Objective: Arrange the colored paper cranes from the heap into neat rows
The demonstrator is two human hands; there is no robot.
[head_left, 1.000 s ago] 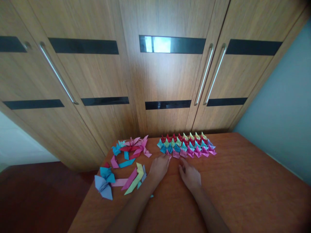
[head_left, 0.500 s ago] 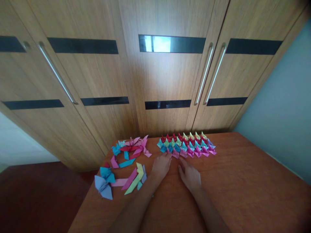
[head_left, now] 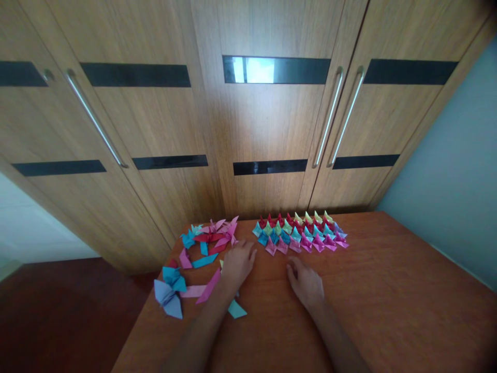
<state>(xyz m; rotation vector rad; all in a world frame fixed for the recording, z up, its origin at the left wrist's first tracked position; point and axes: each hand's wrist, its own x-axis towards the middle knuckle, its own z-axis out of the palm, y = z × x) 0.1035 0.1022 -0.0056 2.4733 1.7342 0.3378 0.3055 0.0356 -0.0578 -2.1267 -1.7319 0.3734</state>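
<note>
**Left grip comes away from the front row's end**

Half a second ago the left grip's fingertips were at the leftmost pink piece of the front row; now they stand clear, to its left. That piece shows whole to the right of the left grip, in line with its neighbours, so I judge it to be in its place and the handling of it let off.

The left grip's fingers are loosely bent over the worktop, its tips partly hidden; whether they pinch anything I cannot tell. Just beyond it lie loose pink paper folds; touching or only overlapped in view is unclear. A pale teal piece, mostly hidden earlier, shows nearer the wearer than that grip, beside the forearm.

The right grip has hardly shifted: fingers curled, thumb near forefinger, no paper visible between them, though I cannot tell whether they meet. The front row lies just beyond it.
</note>
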